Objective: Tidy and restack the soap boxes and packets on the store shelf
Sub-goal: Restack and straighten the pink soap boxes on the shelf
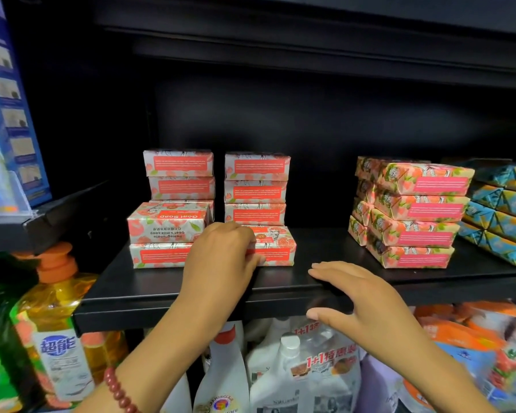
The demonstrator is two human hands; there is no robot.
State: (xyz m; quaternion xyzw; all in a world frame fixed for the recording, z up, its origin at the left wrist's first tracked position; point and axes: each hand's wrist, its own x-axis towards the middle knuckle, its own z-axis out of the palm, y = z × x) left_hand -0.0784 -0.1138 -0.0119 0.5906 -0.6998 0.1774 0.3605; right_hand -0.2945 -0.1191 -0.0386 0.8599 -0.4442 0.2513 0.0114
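Black shelf [161, 287]: left hand [221, 254] grip curled round front soap box [276, 245], long axis running right of grip; right hand [361, 296] flat, empty, further right, nearer free end

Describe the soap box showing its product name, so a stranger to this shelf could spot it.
On the black metal shelf, find the leftmost cluster of pink wrapped soap boxes. In front stands a pile of two; take the upper soap box, just left of the left hand gripping a low box. It alone reads "Goat Soap", upside down, on its broad face; neighbours show red text panels.
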